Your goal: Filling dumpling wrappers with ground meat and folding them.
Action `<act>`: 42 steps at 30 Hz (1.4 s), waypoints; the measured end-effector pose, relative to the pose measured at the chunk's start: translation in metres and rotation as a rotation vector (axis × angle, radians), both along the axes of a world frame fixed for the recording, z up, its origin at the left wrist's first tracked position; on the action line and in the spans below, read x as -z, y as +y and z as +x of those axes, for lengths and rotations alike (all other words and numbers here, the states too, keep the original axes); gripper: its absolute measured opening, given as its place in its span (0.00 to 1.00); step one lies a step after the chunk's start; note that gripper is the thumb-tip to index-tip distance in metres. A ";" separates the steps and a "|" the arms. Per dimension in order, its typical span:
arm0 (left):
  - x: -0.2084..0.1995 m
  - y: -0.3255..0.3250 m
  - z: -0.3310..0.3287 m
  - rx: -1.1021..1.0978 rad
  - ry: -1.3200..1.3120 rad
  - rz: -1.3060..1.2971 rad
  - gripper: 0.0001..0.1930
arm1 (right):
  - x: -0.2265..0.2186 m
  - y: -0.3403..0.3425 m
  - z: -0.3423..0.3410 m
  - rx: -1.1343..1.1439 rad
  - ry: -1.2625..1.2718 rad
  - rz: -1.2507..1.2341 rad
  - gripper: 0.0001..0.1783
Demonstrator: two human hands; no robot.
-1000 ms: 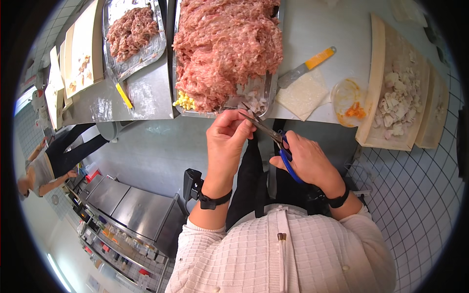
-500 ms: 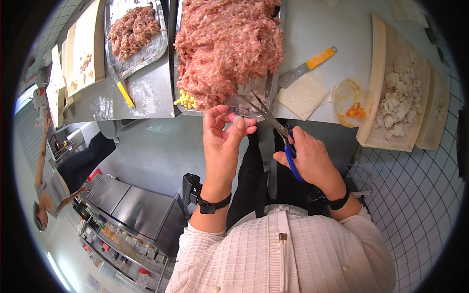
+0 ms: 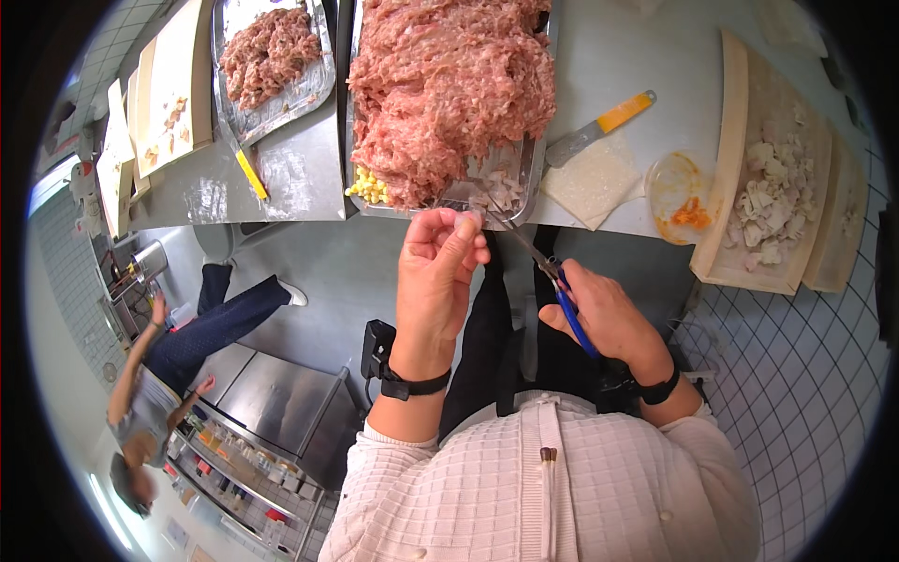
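My right hand (image 3: 599, 314) grips the blue-handled scissors (image 3: 527, 245), whose blades point up and left toward the fingers of my left hand (image 3: 437, 267). Those fingers are pinched together just off the tray's front edge, on something too small to make out. Right beyond them lies the metal tray (image 3: 537, 164), heaped with pink minced meat (image 3: 449, 84). Small pale scraps (image 3: 503, 190) sit in its near right corner, and yellow cubes or kernels (image 3: 369, 186) in its near left corner.
On the right are a yellow-handled scraper (image 3: 604, 126), a white square cloth or pad (image 3: 592, 183), a stained clear bowl (image 3: 682, 197) and a wooden tray (image 3: 730, 169) of pale wrappers or scraps. A smaller meat tray (image 3: 328, 70) stands left. Another person (image 3: 154, 398) is behind on the left.
The scissors have turned slightly, their blades now closer together beside my left fingertips. My view has shifted a little. The other person at the left has stepped nearer.
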State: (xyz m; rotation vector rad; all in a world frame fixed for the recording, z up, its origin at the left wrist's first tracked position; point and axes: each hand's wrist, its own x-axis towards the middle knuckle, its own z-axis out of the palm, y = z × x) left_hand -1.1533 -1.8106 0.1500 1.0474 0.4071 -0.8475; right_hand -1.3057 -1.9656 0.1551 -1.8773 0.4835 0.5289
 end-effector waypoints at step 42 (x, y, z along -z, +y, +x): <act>-0.001 -0.006 -0.004 0.263 -0.283 0.225 0.02 | 0.010 0.002 0.012 0.001 -0.031 0.060 0.27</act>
